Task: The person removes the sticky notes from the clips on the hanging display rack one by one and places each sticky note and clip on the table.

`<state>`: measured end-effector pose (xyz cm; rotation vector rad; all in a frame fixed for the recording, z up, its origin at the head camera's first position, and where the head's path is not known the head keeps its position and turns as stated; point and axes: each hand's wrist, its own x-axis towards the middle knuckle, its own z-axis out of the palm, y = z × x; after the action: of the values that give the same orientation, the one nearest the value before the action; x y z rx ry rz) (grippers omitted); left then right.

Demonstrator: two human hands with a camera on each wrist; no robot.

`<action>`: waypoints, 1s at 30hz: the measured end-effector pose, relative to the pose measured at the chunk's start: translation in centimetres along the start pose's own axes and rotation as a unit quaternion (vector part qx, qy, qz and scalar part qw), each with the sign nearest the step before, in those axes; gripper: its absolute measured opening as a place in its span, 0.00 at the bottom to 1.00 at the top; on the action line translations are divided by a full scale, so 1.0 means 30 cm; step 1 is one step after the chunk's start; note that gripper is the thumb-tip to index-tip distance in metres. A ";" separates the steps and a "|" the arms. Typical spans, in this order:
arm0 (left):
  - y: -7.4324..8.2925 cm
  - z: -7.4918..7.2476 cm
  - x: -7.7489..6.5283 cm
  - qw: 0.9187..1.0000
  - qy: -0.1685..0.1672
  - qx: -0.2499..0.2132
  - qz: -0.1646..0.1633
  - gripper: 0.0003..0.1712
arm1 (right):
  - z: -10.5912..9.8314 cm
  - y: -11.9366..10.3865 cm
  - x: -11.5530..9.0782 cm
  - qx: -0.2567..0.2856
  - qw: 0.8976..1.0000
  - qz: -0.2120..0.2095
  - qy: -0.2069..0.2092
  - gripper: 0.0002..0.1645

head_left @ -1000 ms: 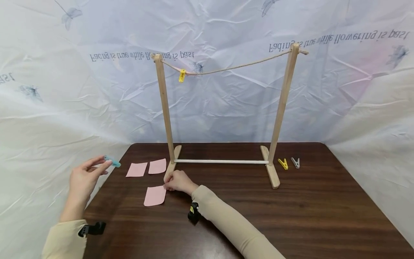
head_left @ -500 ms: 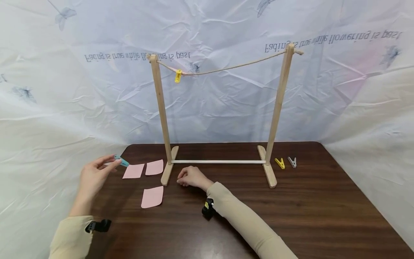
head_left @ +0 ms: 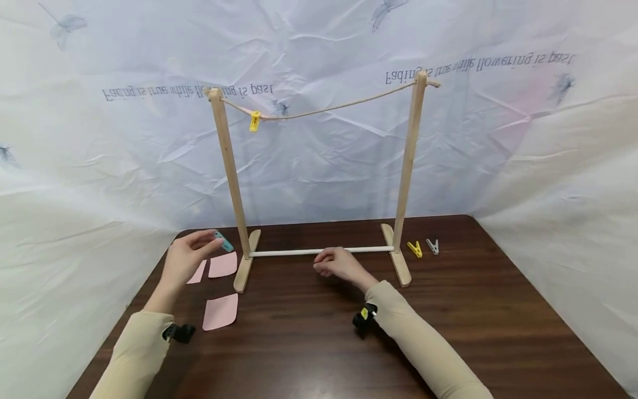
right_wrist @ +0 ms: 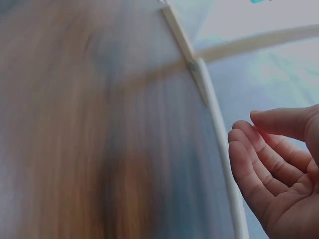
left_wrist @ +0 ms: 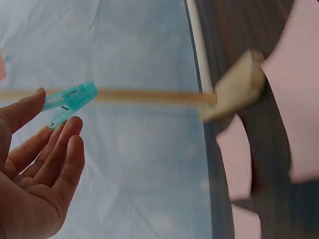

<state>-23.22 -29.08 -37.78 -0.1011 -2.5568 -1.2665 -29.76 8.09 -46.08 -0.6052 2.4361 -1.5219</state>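
Note:
My left hand point(head_left: 183, 260) pinches a light-blue clothespin point(left_wrist: 75, 98) between thumb and fingers, above the left side of the table. Below and beside it lie pink square pieces: one point(head_left: 222, 265) near the stand's left foot, one point(head_left: 220, 312) closer to me, and one point(head_left: 197, 272) partly covered by the hand. My right hand point(head_left: 344, 266) is over the middle of the table near the white crossbar point(head_left: 284, 253), fingers loosely bent and holding nothing. A yellow clothespin point(head_left: 255, 121) hangs on the rope point(head_left: 339, 107), with a bit of pink beside it.
The wooden stand's left post point(head_left: 230, 172) and right post point(head_left: 411, 160) rise from feet on the dark table point(head_left: 299, 343). Right of it lie a yellow clothespin point(head_left: 415, 249) and a grey clothespin point(head_left: 432, 246). A pale printed sheet point(head_left: 319, 177) hangs behind.
My right hand has left the near pink square and moved right to the middle. My left hand has carried the blue clothespin right, toward the stand. The view has shifted right.

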 end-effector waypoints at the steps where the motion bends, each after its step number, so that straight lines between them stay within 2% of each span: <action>1: 0.012 0.020 0.014 1.000 -0.006 0.004 0.005 0.35 | -0.027 0.007 -0.016 0.005 1.000 -0.001 0.008 0.09; 7: 0.106 0.171 0.105 0.997 -0.050 -0.018 0.050 0.34 | -0.216 0.049 -0.117 0.036 0.997 0.004 0.075 0.15; 12: 0.198 0.285 0.164 0.992 -0.077 -0.044 0.092 0.31 | -0.371 0.077 -0.217 0.035 0.991 0.025 0.130 0.18; 18: 0.329 0.416 0.238 0.982 -0.098 -0.066 0.145 0.27 | -0.518 0.105 -0.319 0.040 0.982 0.044 0.181 0.22; 24: 0.479 0.570 0.268 0.969 -0.123 -0.078 0.199 0.26 | -0.628 0.110 -0.415 0.016 0.971 0.060 0.231 0.24; 30: 0.612 0.741 0.264 0.959 -0.171 -0.078 0.214 0.26 | -0.719 0.096 -0.493 0.025 0.964 0.049 0.260 0.22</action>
<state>-32.31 -0.81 -34.19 -0.9281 -2.4944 -1.3603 -25.44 33.23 -39.63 -0.0693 2.7251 -1.8825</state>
